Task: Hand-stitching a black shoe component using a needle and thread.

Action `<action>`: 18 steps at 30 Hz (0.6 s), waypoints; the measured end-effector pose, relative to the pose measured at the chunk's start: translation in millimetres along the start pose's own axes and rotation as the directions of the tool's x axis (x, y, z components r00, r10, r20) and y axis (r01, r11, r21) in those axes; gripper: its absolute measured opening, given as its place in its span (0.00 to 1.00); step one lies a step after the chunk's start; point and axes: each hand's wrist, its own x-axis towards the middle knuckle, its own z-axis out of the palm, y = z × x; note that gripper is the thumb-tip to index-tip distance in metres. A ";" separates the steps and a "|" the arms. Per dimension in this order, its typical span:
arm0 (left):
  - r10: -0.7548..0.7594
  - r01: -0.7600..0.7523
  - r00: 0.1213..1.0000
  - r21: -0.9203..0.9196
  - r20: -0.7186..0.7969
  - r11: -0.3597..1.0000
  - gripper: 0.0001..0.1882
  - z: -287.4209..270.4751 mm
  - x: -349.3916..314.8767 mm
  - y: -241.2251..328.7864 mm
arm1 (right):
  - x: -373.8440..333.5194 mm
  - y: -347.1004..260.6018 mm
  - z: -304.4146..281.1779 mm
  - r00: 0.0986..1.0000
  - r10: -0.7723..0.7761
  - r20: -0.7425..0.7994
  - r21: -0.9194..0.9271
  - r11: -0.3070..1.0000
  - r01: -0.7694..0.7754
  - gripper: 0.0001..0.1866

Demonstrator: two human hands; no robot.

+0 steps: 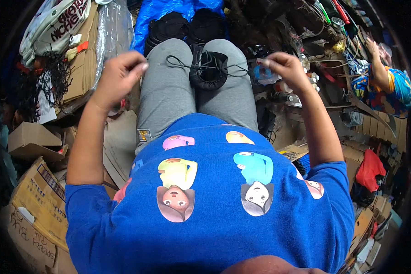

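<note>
On my lap, between my knees, rests a black fabric piece (208, 82) with a round opening and a gathered edge. A thin black cord (178, 63) runs out of it in loops toward both sides. My left hand (123, 75) is raised beside my left knee, thumb and fingers pinched together. Out past my right knee, my right hand (285, 68) is also raised in a pinch, with a small reddish tip at its fingertips. Neither hand touches the black piece. Whether a strand runs into either pinch cannot be made out.
Stacked black pieces (187, 27) lie on a blue plastic sheet (144, 23) beyond my knees. Cardboard boxes (39, 196) and a white printed bag (57, 27) crowd the left. Small bottles (285, 98) stand at right, near another person (383, 84) in bright clothing.
</note>
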 end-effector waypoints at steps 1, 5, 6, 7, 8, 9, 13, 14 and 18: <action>-0.121 0.125 0.992 -0.223 0.032 0.967 0.04 -9.7 8.8 17.5 | 2.6 -2.6 -8.1 0.996 0.070 -0.048 0.175 0.983 -0.061 0.11; 0.224 -0.185 0.974 -0.657 -0.025 0.731 0.06 28.9 47.5 80.3 | 35.1 -49.5 50.6 0.983 -0.183 -0.016 0.648 0.747 0.150 0.15; 0.287 -0.165 0.957 -0.730 0.044 0.663 0.07 46.1 50.6 92.7 | 38.6 -59.0 63.5 0.968 -0.244 0.061 0.775 0.622 0.108 0.16; 0.350 -0.135 0.931 -0.792 0.104 0.595 0.08 56.5 47.0 99.5 | 38.9 -69.0 73.8 0.955 -0.273 0.114 0.875 0.483 0.033 0.15; 0.279 0.092 0.914 -0.819 0.295 0.566 0.08 62.8 38.4 98.9 | 36.3 -67.9 73.6 0.939 -0.285 0.191 0.830 0.557 0.000 0.15; 0.219 0.315 0.850 -0.795 0.480 0.518 0.09 66.5 30.7 99.1 | 33.3 -66.0 72.2 0.918 -0.291 0.270 0.778 0.628 -0.030 0.15; 0.337 -0.372 0.924 0.233 0.179 0.898 0.04 39.9 1.8 26.4 | 4.6 -26.2 46.5 0.941 -0.121 0.315 -0.341 0.911 0.232 0.12; 0.237 -0.291 0.954 0.381 0.183 0.877 0.06 9.0 -2.6 12.5 | -4.2 1.9 29.1 0.963 -0.171 0.208 -0.423 0.872 0.246 0.12; -0.100 0.286 0.908 0.425 -0.408 0.859 0.11 -167.8 -47.0 -10.2 | -65.1 104.0 -73.2 0.971 0.074 -0.227 -0.563 0.804 -0.192 0.14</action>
